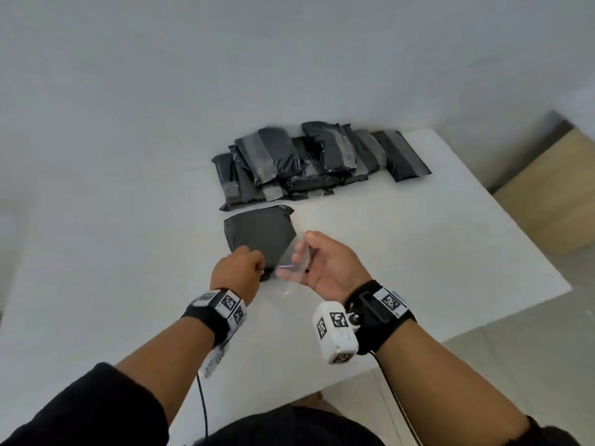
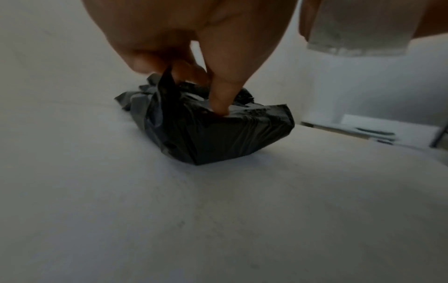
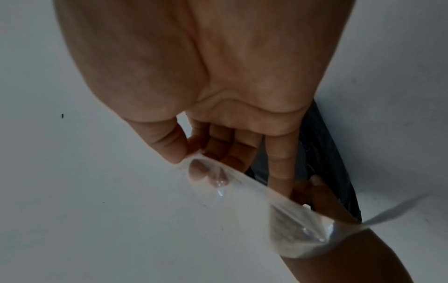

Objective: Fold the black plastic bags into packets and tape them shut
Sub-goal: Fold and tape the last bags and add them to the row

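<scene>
Head view — black bag point(image 1: 260, 235) under left hand point(image 1: 236, 273), apparently pinched.

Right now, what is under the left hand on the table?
Under the left hand lies a folded black plastic bag on the white table; one fingertip presses its folded edge. The hand covers the bag's near corner. Its contents cannot be seen.

A black folded bag point(image 1: 260, 235) is lying on the white table point(image 1: 418, 252). Far behind, black packets point(image 1: 309, 162) are showing grey tape bands; the tape strip point(image 1: 291, 257) is looking clear.
</scene>
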{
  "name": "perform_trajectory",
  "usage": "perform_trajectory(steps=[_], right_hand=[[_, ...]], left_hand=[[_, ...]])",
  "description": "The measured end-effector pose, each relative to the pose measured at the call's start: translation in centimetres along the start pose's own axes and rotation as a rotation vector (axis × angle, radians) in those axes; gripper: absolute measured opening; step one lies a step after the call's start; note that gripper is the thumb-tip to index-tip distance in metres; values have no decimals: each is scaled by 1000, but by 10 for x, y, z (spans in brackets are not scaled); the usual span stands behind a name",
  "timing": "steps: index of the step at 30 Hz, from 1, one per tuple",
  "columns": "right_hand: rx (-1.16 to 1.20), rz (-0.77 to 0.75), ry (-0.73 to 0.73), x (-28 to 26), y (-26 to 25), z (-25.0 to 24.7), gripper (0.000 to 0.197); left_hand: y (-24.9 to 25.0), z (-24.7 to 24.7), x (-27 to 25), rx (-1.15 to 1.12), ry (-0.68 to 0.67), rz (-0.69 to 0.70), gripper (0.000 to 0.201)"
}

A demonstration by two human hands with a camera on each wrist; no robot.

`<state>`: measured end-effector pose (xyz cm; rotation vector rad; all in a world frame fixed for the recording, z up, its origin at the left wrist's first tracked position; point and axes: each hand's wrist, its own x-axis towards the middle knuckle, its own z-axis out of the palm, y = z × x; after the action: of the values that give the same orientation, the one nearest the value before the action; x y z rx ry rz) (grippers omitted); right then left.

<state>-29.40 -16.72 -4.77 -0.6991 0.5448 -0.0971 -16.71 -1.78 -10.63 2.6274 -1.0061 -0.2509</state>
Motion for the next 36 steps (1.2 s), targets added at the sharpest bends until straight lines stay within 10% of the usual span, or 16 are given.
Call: perform_trajectory(steps=[13, 26, 31, 36], right_hand=[[-92, 15, 194, 29, 8, 11, 27], [-10, -10, 214, 43, 14, 6, 24], [-31, -27, 250, 45, 16, 3, 25], [-125, -26, 294, 43, 19, 1, 13]], left_hand=[[-17, -25, 11, -203, -210, -20, 23], [-25, -39, 7, -426, -549, -20, 95], [-34, -35, 4, -529, -492, -60, 32], [-35, -36, 5, -632, -364, -185, 21]])
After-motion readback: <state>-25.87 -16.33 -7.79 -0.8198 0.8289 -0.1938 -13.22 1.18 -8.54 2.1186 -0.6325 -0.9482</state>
